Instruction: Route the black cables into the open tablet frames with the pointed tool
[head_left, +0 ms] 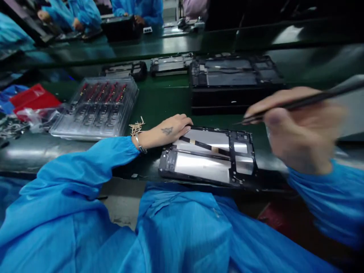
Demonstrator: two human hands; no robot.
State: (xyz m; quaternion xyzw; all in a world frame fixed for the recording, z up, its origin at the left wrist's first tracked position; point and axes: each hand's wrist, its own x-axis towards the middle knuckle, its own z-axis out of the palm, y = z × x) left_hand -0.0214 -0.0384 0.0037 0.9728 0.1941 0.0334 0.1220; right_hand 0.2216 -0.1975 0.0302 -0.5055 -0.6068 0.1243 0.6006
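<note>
An opened tablet chassis (209, 157) with shiny metal plates and a black ribbon strip lies on the dark green bench in front of me. My left hand (167, 132) rests flat on its upper left corner, fingers together, holding it down. My right hand (295, 127) hovers above the chassis's right side, blurred, pinching dark tweezers (298, 102) whose tip points left toward the frame's upper edge.
A clear plastic tray (95, 108) of small red and black parts sits at the left. A stack of black tablet frames (233, 81) stands behind the chassis, more frames (170, 64) further back. Red and blue bags (31, 100) lie far left. Other people in blue sleeves (85, 15) work across the bench.
</note>
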